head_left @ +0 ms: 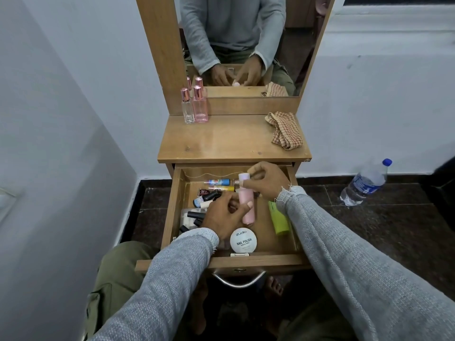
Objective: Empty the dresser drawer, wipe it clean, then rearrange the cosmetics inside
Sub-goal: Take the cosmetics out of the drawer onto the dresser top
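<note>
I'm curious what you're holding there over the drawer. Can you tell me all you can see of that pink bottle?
The pink bottle is a slim, pale pink cylinder that looks like plastic, with a lighter, whitish cap at its far end. It is held over the open drawer, its length running away from the person. The left hand grips its lower body, and the right hand pinches it at the cap end. No label can be read. Whether it touches the things beneath cannot be told.
</note>
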Action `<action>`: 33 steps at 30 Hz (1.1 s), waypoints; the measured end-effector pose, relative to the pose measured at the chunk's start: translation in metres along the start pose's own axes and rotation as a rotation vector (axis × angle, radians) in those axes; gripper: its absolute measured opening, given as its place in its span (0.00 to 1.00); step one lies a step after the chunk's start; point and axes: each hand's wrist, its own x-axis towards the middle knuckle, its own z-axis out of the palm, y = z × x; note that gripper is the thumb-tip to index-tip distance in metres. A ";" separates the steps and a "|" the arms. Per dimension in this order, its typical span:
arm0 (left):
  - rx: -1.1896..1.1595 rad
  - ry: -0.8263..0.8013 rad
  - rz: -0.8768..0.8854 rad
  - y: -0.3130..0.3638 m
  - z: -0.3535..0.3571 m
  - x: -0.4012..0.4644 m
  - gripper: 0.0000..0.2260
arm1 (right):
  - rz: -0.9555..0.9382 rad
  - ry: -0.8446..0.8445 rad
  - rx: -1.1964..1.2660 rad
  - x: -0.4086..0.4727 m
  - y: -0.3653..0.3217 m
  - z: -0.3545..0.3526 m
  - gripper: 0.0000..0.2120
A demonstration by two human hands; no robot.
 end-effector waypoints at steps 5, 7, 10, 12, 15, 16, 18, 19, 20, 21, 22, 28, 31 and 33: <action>-0.032 0.032 -0.028 0.000 -0.003 0.001 0.09 | -0.031 0.013 -0.035 -0.002 -0.004 -0.007 0.10; -0.017 0.039 -0.031 0.000 -0.003 0.001 0.08 | -0.057 0.073 -0.365 -0.003 -0.001 -0.018 0.12; 0.026 0.057 -0.024 0.001 -0.003 0.002 0.09 | -0.059 -0.033 -0.904 -0.009 0.007 -0.027 0.13; 0.048 0.072 -0.013 0.002 -0.005 0.002 0.09 | -0.007 -0.135 -1.060 -0.012 0.017 -0.020 0.13; 0.060 0.081 -0.001 0.002 -0.006 0.001 0.09 | -0.013 -0.179 -1.174 -0.013 0.031 -0.004 0.15; 0.066 0.081 0.000 0.001 -0.006 0.000 0.10 | -0.015 -0.176 -1.198 -0.013 0.033 -0.001 0.16; 0.073 0.083 0.000 0.000 -0.007 0.000 0.09 | -0.003 -0.171 -1.189 -0.014 0.033 0.002 0.17; 0.072 0.084 -0.001 0.000 -0.008 0.000 0.09 | 0.008 -0.171 -1.142 -0.014 0.033 0.002 0.17; 0.071 0.086 -0.003 0.000 -0.009 0.000 0.09 | 0.011 -0.166 -1.063 -0.014 0.032 0.001 0.18; 0.070 0.088 -0.007 0.000 -0.009 0.000 0.08 | 0.001 -0.159 -0.965 -0.015 0.030 0.000 0.20; 0.069 0.090 -0.013 0.000 -0.010 0.000 0.08 | -0.019 -0.148 -0.857 -0.015 0.029 0.000 0.23; 0.068 0.109 -0.035 -0.005 -0.014 0.000 0.10 | -0.039 -0.136 -0.709 -0.014 0.032 -0.003 0.28; 0.060 0.117 -0.035 -0.005 -0.013 0.001 0.10 | 0.051 -0.258 -0.865 -0.017 0.041 -0.005 0.30; 0.047 0.121 -0.030 -0.004 -0.013 0.001 0.11 | 0.039 -0.248 -0.904 -0.020 0.044 -0.003 0.28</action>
